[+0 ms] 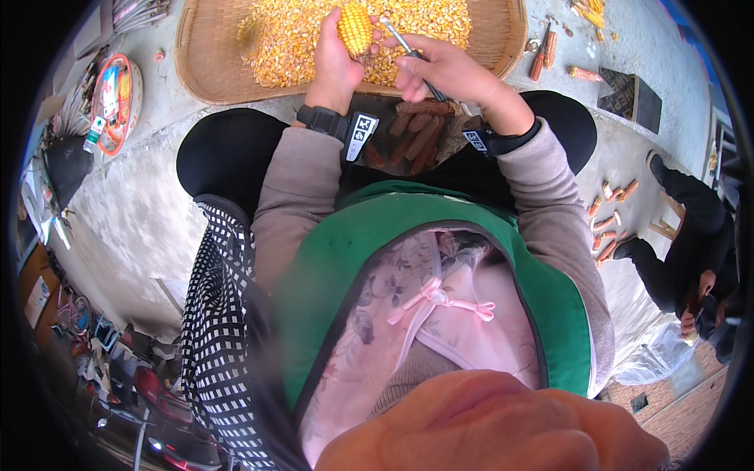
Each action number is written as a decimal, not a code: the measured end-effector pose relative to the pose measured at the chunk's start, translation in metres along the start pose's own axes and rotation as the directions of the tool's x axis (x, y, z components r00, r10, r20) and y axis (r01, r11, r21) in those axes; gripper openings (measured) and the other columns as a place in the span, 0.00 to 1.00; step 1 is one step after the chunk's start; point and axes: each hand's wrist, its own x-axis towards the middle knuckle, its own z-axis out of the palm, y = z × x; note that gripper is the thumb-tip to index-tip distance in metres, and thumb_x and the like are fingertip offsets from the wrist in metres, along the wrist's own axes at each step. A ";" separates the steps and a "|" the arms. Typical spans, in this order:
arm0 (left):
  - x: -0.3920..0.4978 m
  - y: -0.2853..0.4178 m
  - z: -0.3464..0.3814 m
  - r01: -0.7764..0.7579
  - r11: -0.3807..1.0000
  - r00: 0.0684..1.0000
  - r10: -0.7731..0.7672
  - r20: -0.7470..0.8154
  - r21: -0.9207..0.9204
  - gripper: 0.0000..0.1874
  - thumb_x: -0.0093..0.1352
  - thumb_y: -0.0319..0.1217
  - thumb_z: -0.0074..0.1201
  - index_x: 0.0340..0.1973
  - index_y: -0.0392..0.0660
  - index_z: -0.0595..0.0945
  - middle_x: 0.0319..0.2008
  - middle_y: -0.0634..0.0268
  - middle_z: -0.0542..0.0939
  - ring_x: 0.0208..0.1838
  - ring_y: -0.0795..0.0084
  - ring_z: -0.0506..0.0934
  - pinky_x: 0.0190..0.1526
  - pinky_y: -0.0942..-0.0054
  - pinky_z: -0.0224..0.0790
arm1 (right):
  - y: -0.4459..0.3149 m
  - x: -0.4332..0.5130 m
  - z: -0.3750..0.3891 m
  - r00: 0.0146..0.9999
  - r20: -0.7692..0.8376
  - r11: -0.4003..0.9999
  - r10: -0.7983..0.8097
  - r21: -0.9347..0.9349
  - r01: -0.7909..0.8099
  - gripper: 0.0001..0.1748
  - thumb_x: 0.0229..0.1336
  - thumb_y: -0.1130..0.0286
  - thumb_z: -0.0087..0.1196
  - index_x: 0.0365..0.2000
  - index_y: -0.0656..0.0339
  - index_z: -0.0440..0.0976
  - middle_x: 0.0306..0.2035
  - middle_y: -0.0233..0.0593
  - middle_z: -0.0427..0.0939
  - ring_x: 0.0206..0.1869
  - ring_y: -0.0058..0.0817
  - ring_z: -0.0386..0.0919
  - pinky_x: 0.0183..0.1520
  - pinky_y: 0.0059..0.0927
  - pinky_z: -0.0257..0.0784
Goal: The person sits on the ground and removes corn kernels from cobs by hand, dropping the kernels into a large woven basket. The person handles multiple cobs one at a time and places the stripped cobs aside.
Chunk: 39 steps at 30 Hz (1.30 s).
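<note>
My left hand (340, 62) holds an ear of yellow corn (354, 29) upright over a woven bamboo tray (203, 53). The ear still carries most of the kernels on the side facing me. In my right hand (439, 62) is a screwdriver (403, 40) with a dark handle, its metal shaft pointing up and left towards the ear. A small gap seems to lie between its tip and the corn. Loose kernels (283, 56) cover much of the tray. Below my hands, between my knees, several bare corn cobs (419, 132) lie together.
On the floor to the right are another screwdriver (537, 65), a cob (585, 74) and a dark box (630, 100). Scattered cobs (609, 224) lie near a seated person (695, 235). An oval basket (136, 94) with packages stands at the left.
</note>
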 end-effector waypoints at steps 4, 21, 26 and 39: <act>0.018 -0.001 -0.009 0.046 0.992 0.985 -0.065 -0.159 -0.118 0.29 0.76 0.63 0.45 0.41 0.50 0.82 0.26 0.64 0.80 0.20 0.67 0.77 0.20 0.70 0.69 | 0.006 0.000 0.023 0.969 -0.136 0.931 -0.205 -0.332 0.150 0.21 0.75 0.62 0.52 0.65 0.50 0.71 0.27 0.45 0.81 0.24 0.30 0.83 0.27 0.34 0.79; 0.039 -0.012 -0.012 -0.190 0.981 0.938 0.193 -0.288 0.041 0.25 0.78 0.57 0.43 0.44 0.48 0.79 0.30 0.64 0.80 0.28 0.66 0.79 0.28 0.65 0.74 | 0.010 0.009 0.031 0.949 -0.276 0.970 -0.150 -0.228 0.087 0.18 0.73 0.69 0.54 0.59 0.60 0.78 0.24 0.36 0.76 0.27 0.20 0.74 0.33 0.27 0.73; 0.047 -0.016 -0.013 -0.249 0.962 0.907 0.273 -0.319 0.114 0.25 0.79 0.56 0.42 0.49 0.48 0.79 0.34 0.62 0.81 0.31 0.66 0.79 0.30 0.66 0.75 | 0.017 0.023 0.031 0.956 -0.294 1.000 -0.009 -0.015 0.005 0.15 0.72 0.65 0.52 0.53 0.58 0.81 0.27 0.51 0.82 0.31 0.35 0.85 0.33 0.37 0.79; 0.062 -0.022 -0.022 -0.245 0.960 0.896 0.277 -0.348 0.133 0.24 0.79 0.55 0.43 0.48 0.49 0.79 0.36 0.63 0.80 0.34 0.67 0.78 0.30 0.64 0.73 | 0.025 0.049 0.032 0.966 -0.245 0.955 0.081 0.295 -0.005 0.13 0.75 0.64 0.53 0.52 0.58 0.80 0.21 0.30 0.75 0.19 0.17 0.69 0.23 0.23 0.64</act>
